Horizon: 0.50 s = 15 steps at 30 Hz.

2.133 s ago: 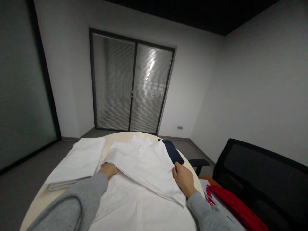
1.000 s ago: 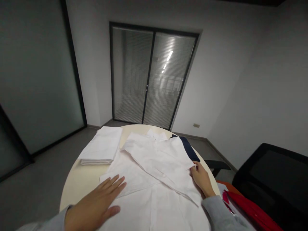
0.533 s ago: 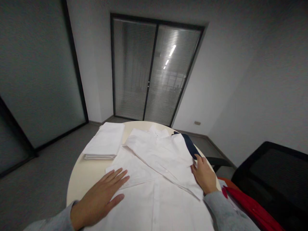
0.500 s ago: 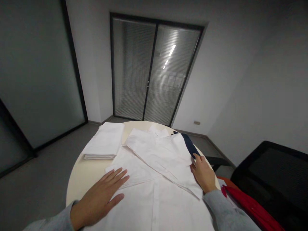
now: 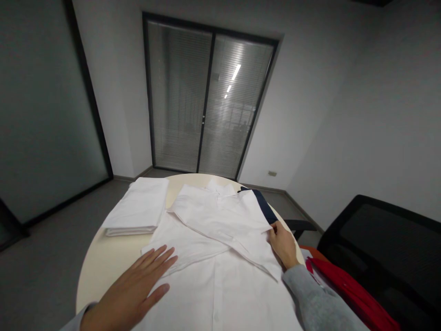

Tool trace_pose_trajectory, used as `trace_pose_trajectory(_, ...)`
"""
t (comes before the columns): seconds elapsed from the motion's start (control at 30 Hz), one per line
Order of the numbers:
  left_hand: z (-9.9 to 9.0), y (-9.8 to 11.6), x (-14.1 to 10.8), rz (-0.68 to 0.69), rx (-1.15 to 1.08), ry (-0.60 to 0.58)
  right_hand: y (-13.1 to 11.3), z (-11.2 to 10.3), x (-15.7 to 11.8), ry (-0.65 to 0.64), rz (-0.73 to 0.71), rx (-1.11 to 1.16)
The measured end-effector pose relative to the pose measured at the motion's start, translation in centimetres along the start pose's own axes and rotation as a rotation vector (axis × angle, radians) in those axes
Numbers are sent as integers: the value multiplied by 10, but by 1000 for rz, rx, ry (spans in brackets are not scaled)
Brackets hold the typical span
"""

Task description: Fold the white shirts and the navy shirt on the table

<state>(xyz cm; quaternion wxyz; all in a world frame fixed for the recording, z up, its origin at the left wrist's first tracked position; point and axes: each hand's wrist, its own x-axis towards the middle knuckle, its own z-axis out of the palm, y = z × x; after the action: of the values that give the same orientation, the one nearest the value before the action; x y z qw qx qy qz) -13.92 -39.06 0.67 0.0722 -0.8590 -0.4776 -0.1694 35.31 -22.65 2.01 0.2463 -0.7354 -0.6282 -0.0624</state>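
A white shirt [image 5: 220, 216] lies spread over the round table, its sleeves folded across its front and its collar at the far end. My left hand [image 5: 132, 292] lies flat with fingers stretched at the shirt's left side. At the right edge of the shirt my right hand [image 5: 283, 243] has its thumb and fingers pinched on the white cloth, near a dark blue cloth [image 5: 264, 206] that sticks out from beneath the shirt. A folded white cloth [image 5: 139, 204] rests at the table's far left.
The cream round table [image 5: 94, 266] shows its rim at the left. A black mesh chair [image 5: 375, 248] stands at the right, with red cloth [image 5: 347, 287] and orange fabric on it. Beyond are a glass door [image 5: 203, 101] with blinds and grey walls.
The view has turned slightly, shifting the table and shirt left. The fingers of my right hand have closed from a looser pose onto the shirt's edge. My left hand stays flat.
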Motion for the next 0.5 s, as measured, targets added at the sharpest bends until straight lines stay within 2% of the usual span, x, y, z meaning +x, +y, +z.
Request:
trace_pose_trajectory(0.2,0,-1,0,14,30,5,4,-3,-1,-49,-90,16)
trace_pose_trajectory(0.3,0,-1,0,22,42,14,-5,-16,-16,56,-219,-130)
trace_pose_trajectory(0.37,-2,0,1,20,38,4,-15,-25,-36,81,-348,-204)
trace_pose_trajectory(0.43,-3,1,2,16,35,-20,-23,-32,-63,-23,-483,-208)
trace_pose_trajectory(0.5,-4,1,2,14,39,-41,-28,-36,-89,-203,-534,-184)
